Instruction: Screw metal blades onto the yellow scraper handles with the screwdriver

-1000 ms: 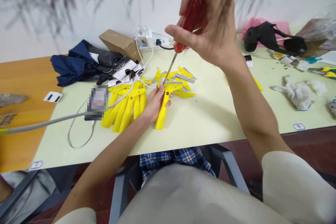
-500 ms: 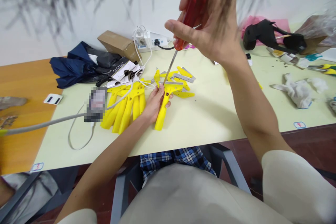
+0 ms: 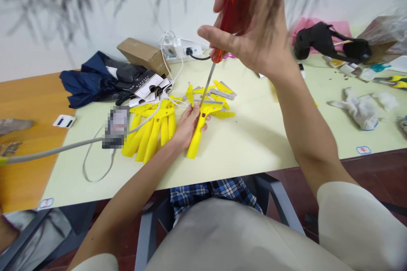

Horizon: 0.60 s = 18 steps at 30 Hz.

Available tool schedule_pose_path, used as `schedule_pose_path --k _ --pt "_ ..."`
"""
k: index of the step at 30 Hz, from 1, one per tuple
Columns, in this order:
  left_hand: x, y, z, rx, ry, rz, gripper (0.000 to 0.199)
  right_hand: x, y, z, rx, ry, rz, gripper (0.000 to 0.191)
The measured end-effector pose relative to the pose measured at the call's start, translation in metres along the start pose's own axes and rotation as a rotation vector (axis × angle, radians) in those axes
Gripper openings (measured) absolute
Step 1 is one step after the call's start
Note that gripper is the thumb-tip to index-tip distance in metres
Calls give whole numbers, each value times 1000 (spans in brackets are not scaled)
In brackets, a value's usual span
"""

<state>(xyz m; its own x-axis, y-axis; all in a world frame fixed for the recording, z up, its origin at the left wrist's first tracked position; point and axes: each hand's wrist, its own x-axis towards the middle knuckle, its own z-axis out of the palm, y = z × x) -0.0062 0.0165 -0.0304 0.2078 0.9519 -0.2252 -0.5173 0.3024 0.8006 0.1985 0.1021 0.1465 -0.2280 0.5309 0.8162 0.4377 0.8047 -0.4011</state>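
Note:
My right hand [image 3: 251, 29] is raised and closed round the red handle of a screwdriver [image 3: 233, 8]. The screwdriver's metal shaft slants down to the head of a yellow scraper [image 3: 196, 135]. My left hand [image 3: 190, 125] grips that scraper near its head, where a grey blade strip lies along the top edge. The exact spot the tip touches is too small to make out. Several yellow scraper handles [image 3: 149, 135] lie to the left of my left hand. Just beyond it are loose yellow head pieces [image 3: 223, 115] and grey metal blades [image 3: 219, 93].
A power strip [image 3: 187, 48] with white cables stands by the wall, beside a cardboard box [image 3: 143, 55]. A dark blue cloth [image 3: 85, 80] lies at left. A grey cable crosses the left side. White gloves [image 3: 359, 108] and a black strapped item [image 3: 318, 42] lie at right. Another person's sleeve shows lower left.
The screwdriver's handle has shifted very slightly left and its tip slightly right. My left hand keeps its hold on the scraper, almost unmoved.

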Motion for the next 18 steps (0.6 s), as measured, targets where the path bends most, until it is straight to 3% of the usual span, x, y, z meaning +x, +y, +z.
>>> schedule_pose_path --k 6,18 --pt "0 -1 -1 18 -17 5 45 0 1 5 72 38 -67 38" --pt "1 0 0 -14 6 -33 41 -4 3 6 3 55 -93 31"
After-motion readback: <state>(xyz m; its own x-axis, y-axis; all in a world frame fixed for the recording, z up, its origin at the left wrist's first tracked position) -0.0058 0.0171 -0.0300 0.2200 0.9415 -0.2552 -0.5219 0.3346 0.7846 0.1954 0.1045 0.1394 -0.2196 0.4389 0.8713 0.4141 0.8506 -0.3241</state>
